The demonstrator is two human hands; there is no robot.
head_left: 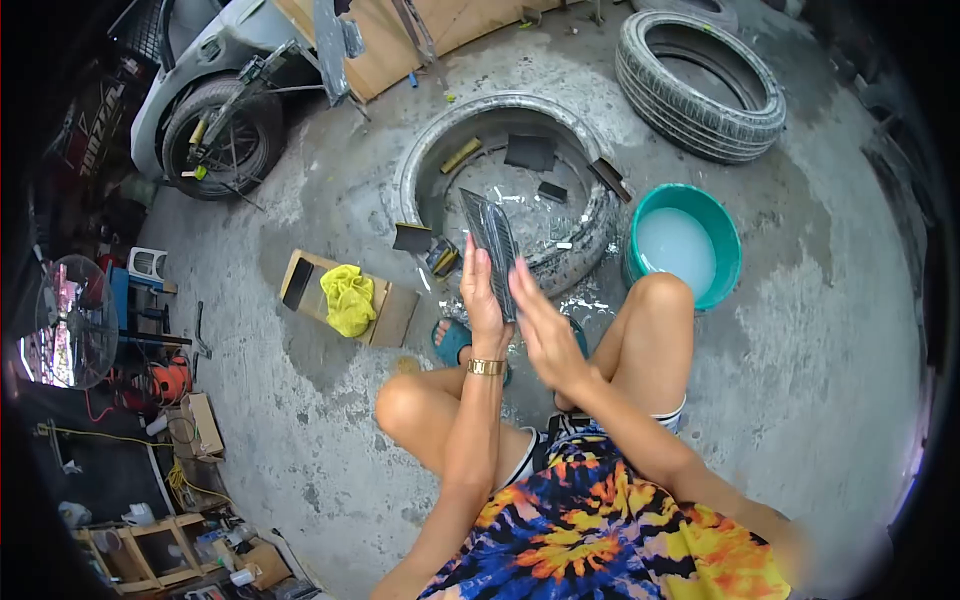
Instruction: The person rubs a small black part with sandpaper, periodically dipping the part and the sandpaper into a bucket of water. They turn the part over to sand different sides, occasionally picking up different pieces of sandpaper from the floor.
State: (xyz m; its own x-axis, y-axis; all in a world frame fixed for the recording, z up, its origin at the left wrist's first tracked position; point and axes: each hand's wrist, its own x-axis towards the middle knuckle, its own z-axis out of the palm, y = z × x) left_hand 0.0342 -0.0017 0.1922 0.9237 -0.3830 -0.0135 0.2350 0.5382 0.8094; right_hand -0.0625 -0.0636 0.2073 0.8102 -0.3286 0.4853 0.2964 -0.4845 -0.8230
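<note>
A long, dark, glossy panel stands tilted in front of me, narrow and wet-looking; I cannot make out exactly what part it is. My left hand grips it from the left side near its lower end. Against its right edge lies my right hand, fingers stretched out and pressed along the panel; whether something thin is under them is hidden. Beyond the hands, a tire lies flat on the floor, with a dark sheet, a small black block and a yellow strip in its ring.
A teal bucket of cloudy water stands at the right. Left of my feet, a yellow cloth lies on a cardboard box. Another tire lies at the back right. A fan and a car wheel are at the left.
</note>
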